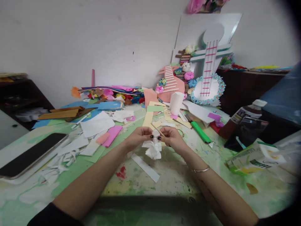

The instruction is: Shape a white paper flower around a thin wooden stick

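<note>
Between my two hands, near the middle of the table, hangs a crumpled white paper flower [153,150]. My left hand [142,137] pinches its upper left side. My right hand [171,138] pinches the upper right side, and a thin wooden stick [157,129] slants up from its fingertips. Both thumbs meet close together at the flower's top. Just below the flower, a white paper strip [145,168] lies on the green, paint-stained table [127,186]. What the fingertips cover at the flower's top is hidden.
Paper scraps [97,124] and a phone [33,153] lie left. Beyond my hands stands a white paper roll [176,103]. A green cutter [200,131], brown bottle [244,117] and drink carton [256,157] are right. Paper guitars [208,72] lean against the back wall.
</note>
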Action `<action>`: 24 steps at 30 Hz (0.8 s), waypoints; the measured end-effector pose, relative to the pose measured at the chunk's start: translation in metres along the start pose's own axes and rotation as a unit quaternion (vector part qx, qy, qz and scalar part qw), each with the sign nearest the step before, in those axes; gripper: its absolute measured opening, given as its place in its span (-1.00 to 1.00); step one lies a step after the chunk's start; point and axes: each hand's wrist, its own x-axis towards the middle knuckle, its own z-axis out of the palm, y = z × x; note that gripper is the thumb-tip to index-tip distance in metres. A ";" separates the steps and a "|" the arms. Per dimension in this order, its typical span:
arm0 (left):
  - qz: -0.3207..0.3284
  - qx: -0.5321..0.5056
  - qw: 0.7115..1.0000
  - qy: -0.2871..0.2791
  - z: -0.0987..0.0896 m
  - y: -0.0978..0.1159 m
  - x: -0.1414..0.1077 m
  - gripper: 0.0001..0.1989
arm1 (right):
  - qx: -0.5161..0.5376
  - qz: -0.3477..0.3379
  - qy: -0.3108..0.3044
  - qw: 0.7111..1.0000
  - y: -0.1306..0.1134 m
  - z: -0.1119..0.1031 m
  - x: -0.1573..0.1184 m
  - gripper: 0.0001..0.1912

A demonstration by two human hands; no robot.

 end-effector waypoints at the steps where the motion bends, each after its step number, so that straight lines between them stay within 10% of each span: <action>1: -0.003 -0.007 1.000 -0.013 0.001 0.001 -0.001 -0.64 | 0.001 0.001 0.001 1.000 0.001 0.000 0.000 -0.62; 6: -0.007 -0.020 0.999 -0.046 0.006 0.003 -0.003 -0.61 | 0.002 0.014 0.005 1.000 0.003 -0.001 0.001 -0.59; 13: 0.011 0.020 0.998 0.052 0.003 0.005 0.000 -0.65 | -0.022 -0.015 0.002 1.000 0.002 -0.001 0.001 -0.60; 24: 0.017 0.136 0.988 0.067 -0.001 0.002 0.000 -0.70 | -0.296 -0.157 -0.009 0.942 -0.002 -0.012 -0.003 -0.73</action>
